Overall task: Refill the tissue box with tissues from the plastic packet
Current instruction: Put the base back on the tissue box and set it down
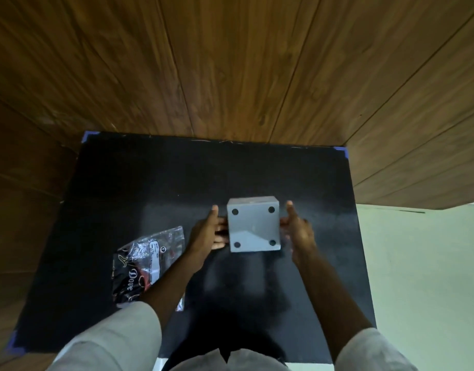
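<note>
A black mat [150, 183] carries the grey tissue box [253, 226] near its middle, underside up. Left of the box, the plastic packet [145, 261] is partly hidden by a forearm. The left hand [206, 234] and right hand [297, 231] clasp the box's sides; fingertips hidden.

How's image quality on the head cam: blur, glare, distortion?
Head view: dim; right hand motion-blurred, left hand sharper; grey box crisp, casting a soft shadow on the black mat; glare on the plastic packet; wide-angle bends the wood panels.
</note>
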